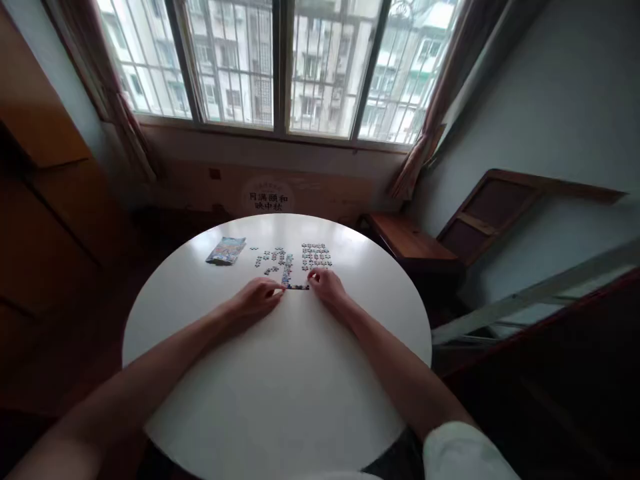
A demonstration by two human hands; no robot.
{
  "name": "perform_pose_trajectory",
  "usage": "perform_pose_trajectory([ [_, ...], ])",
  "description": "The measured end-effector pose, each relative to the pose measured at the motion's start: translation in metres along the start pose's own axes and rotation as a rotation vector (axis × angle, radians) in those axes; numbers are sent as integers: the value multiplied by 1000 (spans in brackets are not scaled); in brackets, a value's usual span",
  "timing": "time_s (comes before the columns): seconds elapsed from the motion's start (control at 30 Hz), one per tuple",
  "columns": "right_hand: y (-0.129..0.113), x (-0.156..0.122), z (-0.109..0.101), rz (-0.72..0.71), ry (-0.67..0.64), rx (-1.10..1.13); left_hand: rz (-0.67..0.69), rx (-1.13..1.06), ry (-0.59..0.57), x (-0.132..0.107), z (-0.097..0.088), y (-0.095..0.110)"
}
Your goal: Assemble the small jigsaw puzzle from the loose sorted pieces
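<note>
A joined L-shaped strip of jigsaw puzzle (299,287) lies on the round white table, one leg running away from me and one running to the right. My left hand (259,293) rests at its near left corner, index finger stretched out to touch it and the other fingers bent. At the right end of the strip, my right hand (326,283) has thumb and fingertips pinched together on what looks like a small puzzle piece, mostly hidden by the fingers. Just beyond that hand, loose puzzle pieces (315,252) lie in rows. More scattered puzzle pieces (274,256) are left of the strip.
A shiny printed bag (227,251) lies at the back left of the white table (280,380). Behind the table is a barred window (320,73) with curtains. A wooden bench (411,237) stands at the back right, and a wooden cabinet (55,193) is on the left.
</note>
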State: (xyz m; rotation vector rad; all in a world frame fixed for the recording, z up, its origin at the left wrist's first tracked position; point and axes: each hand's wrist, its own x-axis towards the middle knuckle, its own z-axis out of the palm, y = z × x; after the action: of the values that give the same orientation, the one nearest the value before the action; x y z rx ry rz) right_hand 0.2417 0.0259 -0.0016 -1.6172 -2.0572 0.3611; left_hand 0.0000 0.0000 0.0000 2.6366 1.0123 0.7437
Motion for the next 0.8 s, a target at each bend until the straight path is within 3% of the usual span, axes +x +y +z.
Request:
perform_pose_trajectory([
  [0.2, -2, 0, 0, 7, -12, -19, -28, 18, 31, 0, 6, -2],
  [0.43, -4, -1, -2, 6, -16, -33, -123, 75, -6, 0, 0, 7],
  [0.8, -5, -2, -1, -5, -15, -39, -118, 68, -18, -1, -1, 6],
])
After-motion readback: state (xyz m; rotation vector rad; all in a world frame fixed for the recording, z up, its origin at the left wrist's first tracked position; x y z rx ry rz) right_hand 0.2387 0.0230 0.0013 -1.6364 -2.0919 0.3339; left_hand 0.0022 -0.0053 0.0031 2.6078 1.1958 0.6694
